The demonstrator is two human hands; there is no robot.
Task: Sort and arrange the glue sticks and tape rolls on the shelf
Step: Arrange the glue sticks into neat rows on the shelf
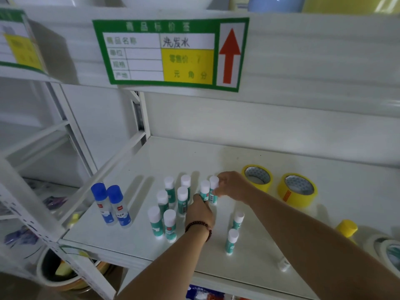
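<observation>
Two hands on the cluster: right hand (232, 187) pinches the rightmost glue stick (213, 190) by cap and label, left hand (200, 210) has fingers curled against its neighbour (204, 190), though I can't tell whether it actually grips. Best move, as I judge it: set the held stick down flush beside that neighbour, keep it vertical, brace the row with the left so nothing topples. Sticks are teal-bodied with white caps, all upright, a loose group mid-shelf (216, 152). Two strays (234, 231) stand apart nearer the front edge and need pulling in. Two yellow tape rolls (277, 187) lie flat to the right, just beside each other. Two blue-capped glue bottles (110, 205) stand left.
</observation>
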